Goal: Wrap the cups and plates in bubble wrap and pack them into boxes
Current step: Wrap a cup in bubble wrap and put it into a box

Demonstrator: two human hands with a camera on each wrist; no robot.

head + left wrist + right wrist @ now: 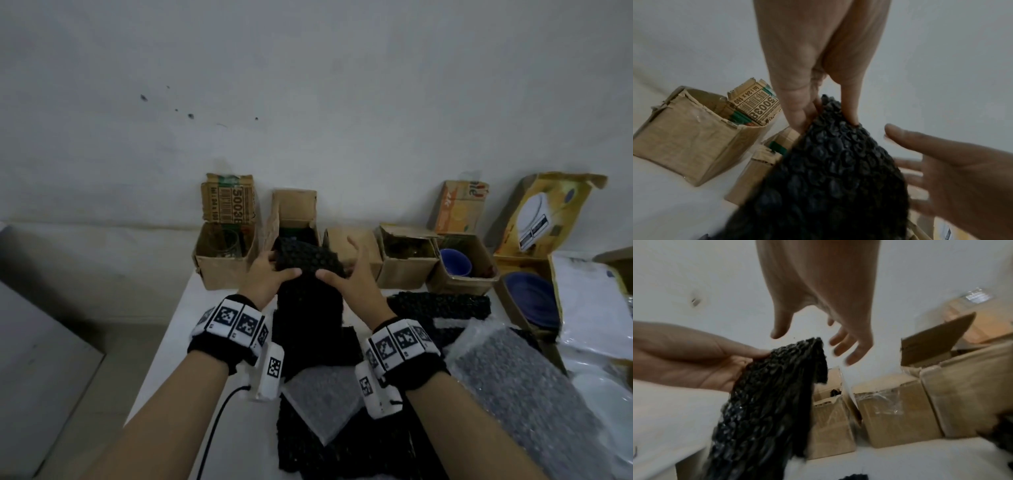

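A sheet of black bubble wrap (308, 260) is held up above the table, its lower part hanging down. My left hand (274, 270) pinches its upper left edge between thumb and fingers, as the left wrist view shows on the wrap (828, 170). My right hand (342, 263) is beside the sheet's right edge with fingers spread; in the right wrist view it (818, 331) hovers just off the wrap (772, 402). A glass (227, 245), a blue cup (455, 262) and a blue plate (531, 301) sit in separate open boxes.
A row of open cardboard boxes (404, 270) lines the wall at the back of the white table (164, 377). More black wrap sheets (442, 305) and clear bubble wrap (513, 394) lie on the table. White packaging (589, 308) is at the right.
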